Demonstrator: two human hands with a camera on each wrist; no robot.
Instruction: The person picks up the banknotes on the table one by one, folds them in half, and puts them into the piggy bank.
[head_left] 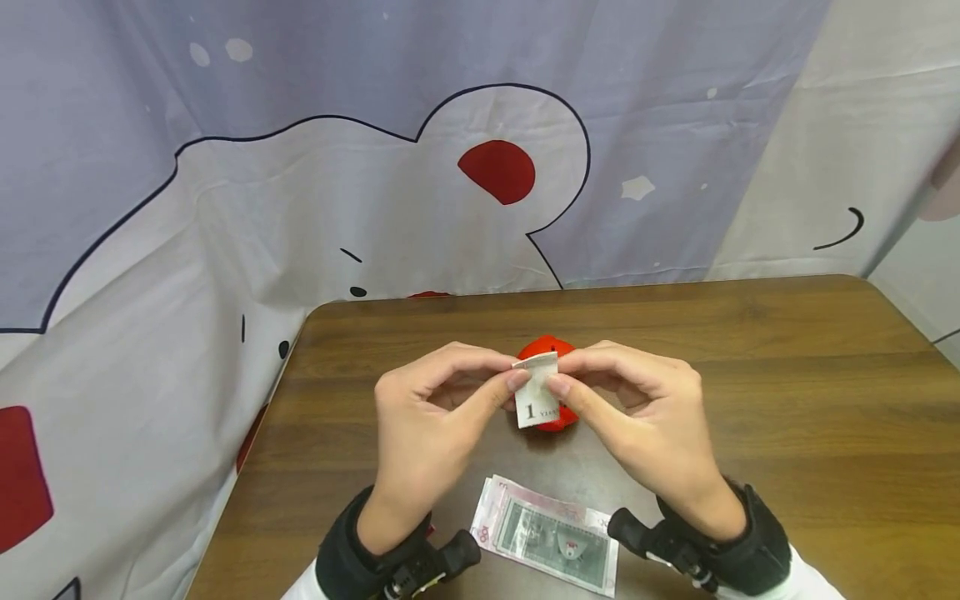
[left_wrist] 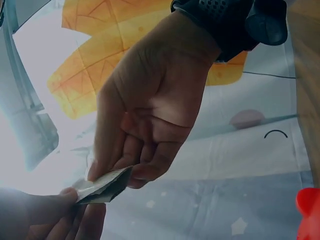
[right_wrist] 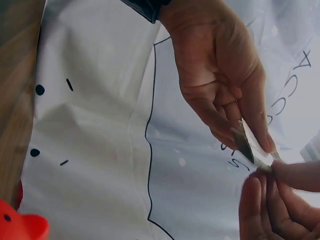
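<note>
Both hands are raised in front of the body and brought together at the fingertips. The left hand point(head_left: 427, 417) is turned with its back toward the camera, thumb and forefinger pinched together, the other fingers curled. The right hand point(head_left: 645, 417) is held likewise, mirrored. A black wrist-worn mount is strapped around each wrist.

Folded note point(head_left: 537, 392) held above piggy bank point(head_left: 551, 350), seemingly; banknotes point(head_left: 546, 535) lie nearer.
</note>
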